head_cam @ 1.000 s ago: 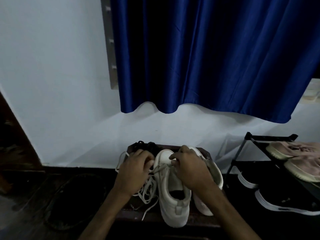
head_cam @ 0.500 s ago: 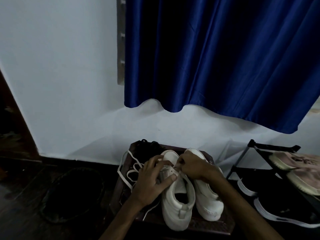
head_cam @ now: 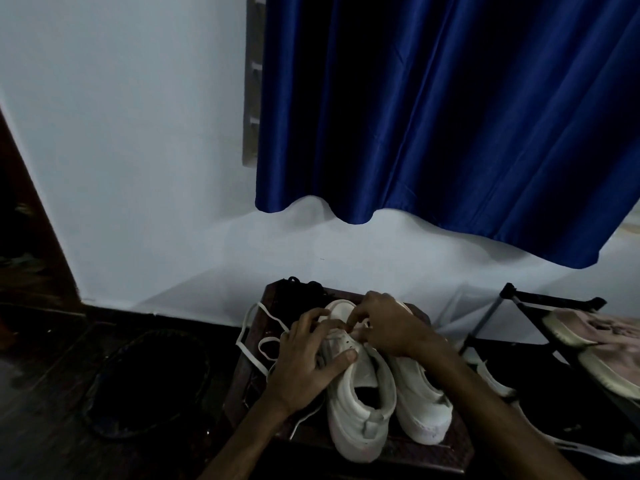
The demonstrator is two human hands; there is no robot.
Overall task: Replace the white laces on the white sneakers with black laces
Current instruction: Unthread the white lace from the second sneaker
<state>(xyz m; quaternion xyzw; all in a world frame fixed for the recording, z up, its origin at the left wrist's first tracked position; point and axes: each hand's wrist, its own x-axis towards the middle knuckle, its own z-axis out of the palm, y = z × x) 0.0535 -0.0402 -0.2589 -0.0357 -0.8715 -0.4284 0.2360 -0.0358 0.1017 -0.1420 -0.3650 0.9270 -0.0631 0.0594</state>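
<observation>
Two white sneakers stand heels toward me on a dark wooden stool [head_cam: 408, 455]. My left hand [head_cam: 308, 358] grips the left sneaker [head_cam: 360, 410] around its lace area, thumb on top. My right hand [head_cam: 391, 327] reaches over the right sneaker [head_cam: 426, 410] and pinches at the left sneaker's front eyelets; what it pinches is hidden by the fingers. Loose white lace [head_cam: 259, 337] loops off the stool's left side. A dark bundle of black laces [head_cam: 304, 289] lies at the stool's back left corner.
A white wall and a blue curtain [head_cam: 450, 116] rise behind the stool. A black shoe rack [head_cam: 519, 299] at the right holds pinkish shoes [head_cam: 602, 344] and black shoes below. A dark round mat [head_cam: 149, 379] lies on the floor to the left.
My left hand has shifted from the lace pile onto the left sneaker and grips it. My right hand has moved forward to the front eyelets. The view has tilted slightly.
</observation>
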